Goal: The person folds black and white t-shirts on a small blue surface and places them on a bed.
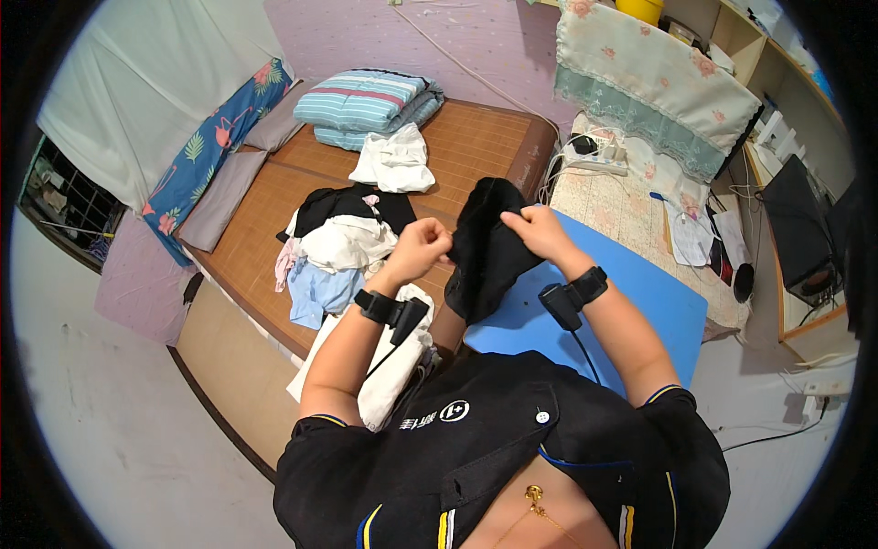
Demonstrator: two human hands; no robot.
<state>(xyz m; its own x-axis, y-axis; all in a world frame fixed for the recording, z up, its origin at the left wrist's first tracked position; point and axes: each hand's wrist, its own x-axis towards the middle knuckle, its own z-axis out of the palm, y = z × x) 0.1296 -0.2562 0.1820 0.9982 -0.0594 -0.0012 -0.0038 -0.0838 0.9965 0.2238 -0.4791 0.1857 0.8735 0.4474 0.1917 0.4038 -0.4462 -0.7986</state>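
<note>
- Black short-sleeved shirt (366, 476), yellow, blue and white trim, worn by the person; 1
- Black wristbands (373, 306), each with a cabled block, strapped round presumably to stay put as the arms move; 2, one per wrist
- White cloth (389, 393), crumpled beside and partly behind the left forearm; 1 mass, separate pieces not countable
- Left hand (423, 249), fingers bunched together, seemingly pinching the left edge of the black garment; 1
- Right hand (541, 231), thumb on top, clamped on the garment's upper right; 1
- Black garment (494, 242), raised between the hands above the junction of bed and table, held at both sides probably to keep it spread; 1
- Blue table (645, 274), set against the bed, perhaps to give a flat surface within reach; 1
- Clothes heap (347, 242), loose on the bed to the left, likely for easy reach; at least 4 colours: black, white, pink, light blue
- Brown bed mat (466, 137), beneath the heap; 1
- White bundle (393, 160), apart from the heap, just before the quilt; 1
- Grey pillows (224, 201), along the left side; 2
- Striped quilt (366, 101), folded at the far end, presumably to free the mat; 1
</note>
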